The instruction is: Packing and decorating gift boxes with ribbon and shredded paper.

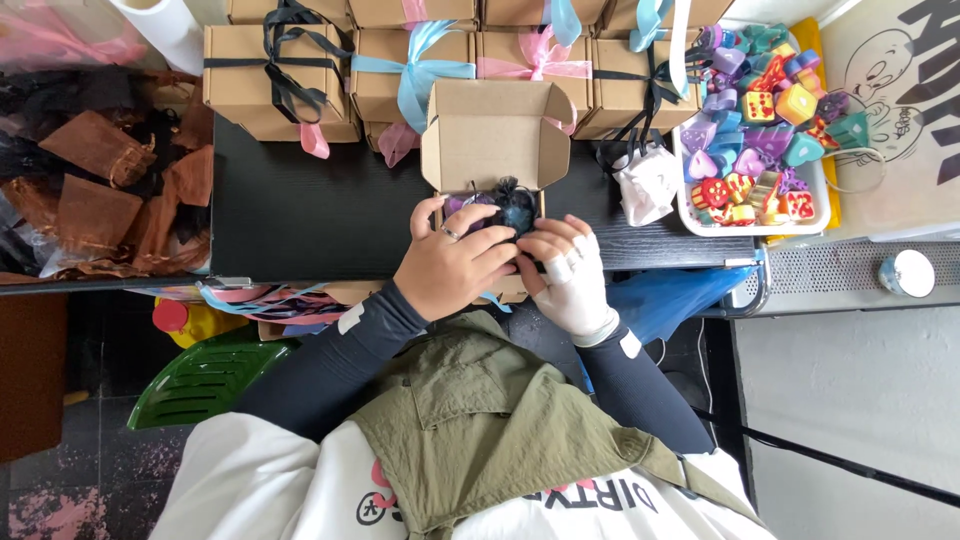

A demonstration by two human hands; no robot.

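An open brown cardboard box (pixel 495 135) stands on the black table (pixel 310 215), lid flap raised toward the back. A dark blue mesh pouch (pixel 512 207) sits in the box's mouth. My left hand (pixel 452 265), with a ring on one finger, presses on the pouch from the left. On the pouch's right side rests my right hand (pixel 570 280), in a white glove, its fingers curled against the fabric. Both hands hold the pouch together at the box's front edge, and a pale blue ribbon end (pixel 494 300) hangs beneath them.
Closed brown boxes (pixel 268 80) tied with black, blue and pink ribbons line the back. A white tray (pixel 690 205) of colourful shaped pieces stands right, a small white pouch (pixel 648 185) beside it. Brown organza bags (pixel 100 190) pile at left. A green plastic chair (pixel 205 375) sits below.
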